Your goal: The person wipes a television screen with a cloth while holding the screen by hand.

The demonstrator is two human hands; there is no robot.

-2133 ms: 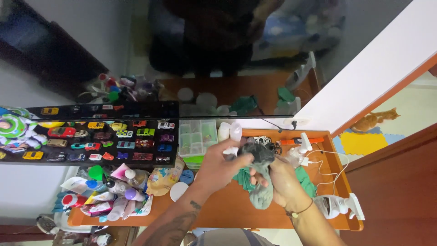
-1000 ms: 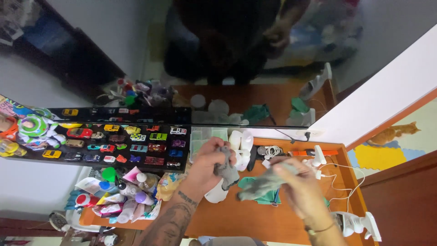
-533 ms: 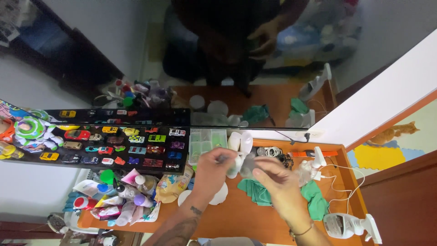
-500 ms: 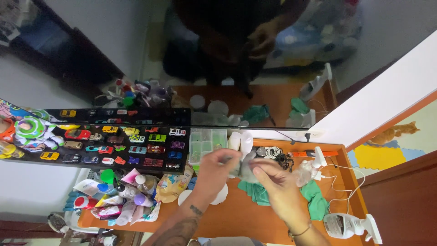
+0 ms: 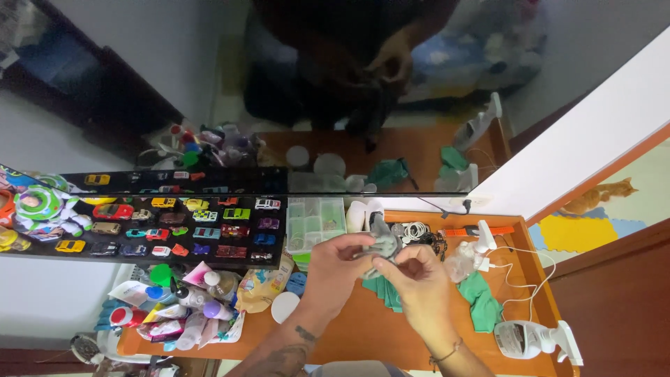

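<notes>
My left hand (image 5: pixel 335 274) and my right hand (image 5: pixel 413 286) are both closed on a bunched grey cloth (image 5: pixel 380 246), held just above an orange-brown wooden tabletop (image 5: pixel 370 328). The two hands are close together, the cloth pinched between their fingertips. A green cloth (image 5: pixel 385 292) lies on the table right under the hands, and another green cloth (image 5: pixel 484 299) lies to the right. A mirror (image 5: pixel 335 91) behind the table reflects the hands and the cloth.
A black display board of toy cars (image 5: pixel 174 227) stands at the left, with a clear compartment box (image 5: pixel 315 225) beside it. Bottles and tubes (image 5: pixel 178 304) crowd the left end. White bottles (image 5: pixel 357 215), cables (image 5: pixel 419 230), a white handheld device (image 5: pixel 534 338) sit right.
The hands, apart with the grey cloth stretched between them a second ago, have come together and bunched the cloth up. The view has shifted slightly.
</notes>
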